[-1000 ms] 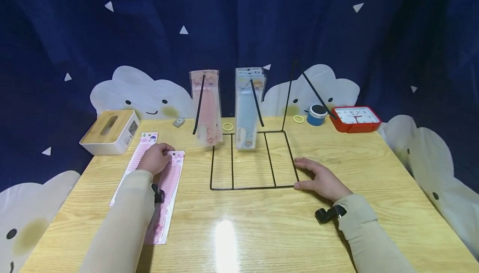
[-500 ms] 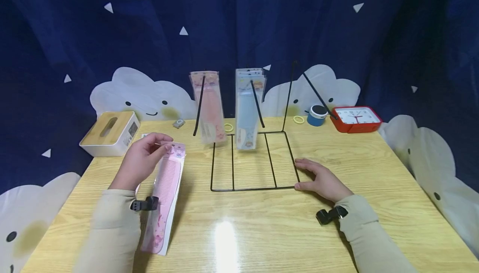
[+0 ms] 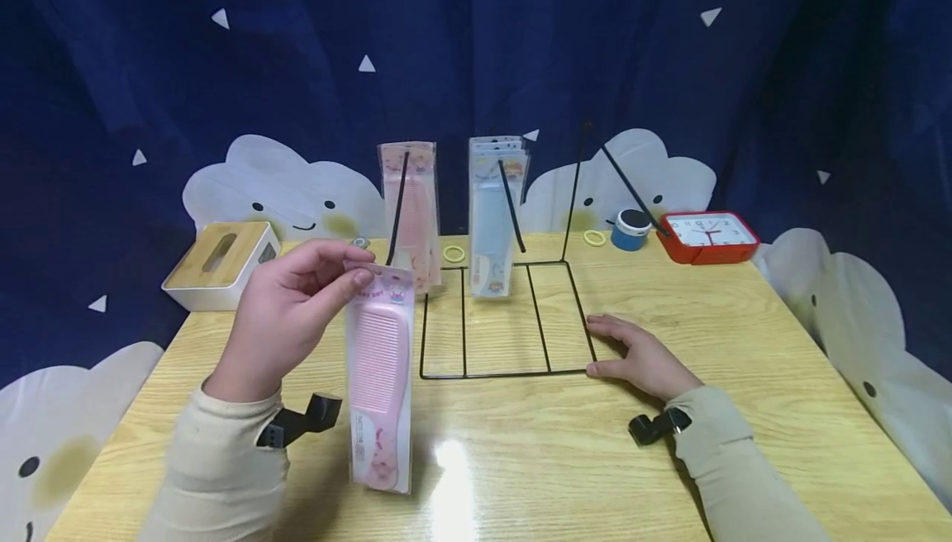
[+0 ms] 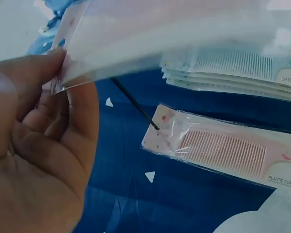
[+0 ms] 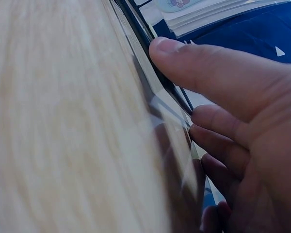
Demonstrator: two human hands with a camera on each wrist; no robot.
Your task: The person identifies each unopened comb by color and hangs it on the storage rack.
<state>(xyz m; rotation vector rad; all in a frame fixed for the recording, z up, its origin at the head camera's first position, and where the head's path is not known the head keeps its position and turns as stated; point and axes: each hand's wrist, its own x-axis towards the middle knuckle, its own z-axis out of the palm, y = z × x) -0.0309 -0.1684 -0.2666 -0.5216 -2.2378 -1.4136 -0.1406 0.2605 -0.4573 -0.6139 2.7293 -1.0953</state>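
Note:
A pink comb in a clear package (image 3: 381,360) hangs upright from my left hand (image 3: 275,311), pinched at its top edge between thumb and fingers. Its top lies close to the tip of the rack's left hook (image 3: 398,207); whether they touch I cannot tell. On that hook hangs a packaged pink comb (image 4: 218,145), behind the held one. Several packaged blue combs (image 3: 489,220) hang on the middle hook. My right hand (image 3: 640,356) rests at the right side of the black wire rack (image 3: 506,374), its thumb (image 5: 184,58) touching the base wire.
The rack's right hook (image 3: 632,187) carries nothing. Behind the rack lie two yellow rings (image 3: 454,254). A blue speaker-like cylinder (image 3: 629,232) and a red clock (image 3: 709,236) stand at back right. A tissue box (image 3: 221,265) sits at back left.
My left hand has lifted the packaged pink comb off the table and carried it right, up to the left hook. The right hand has stayed at the rack.

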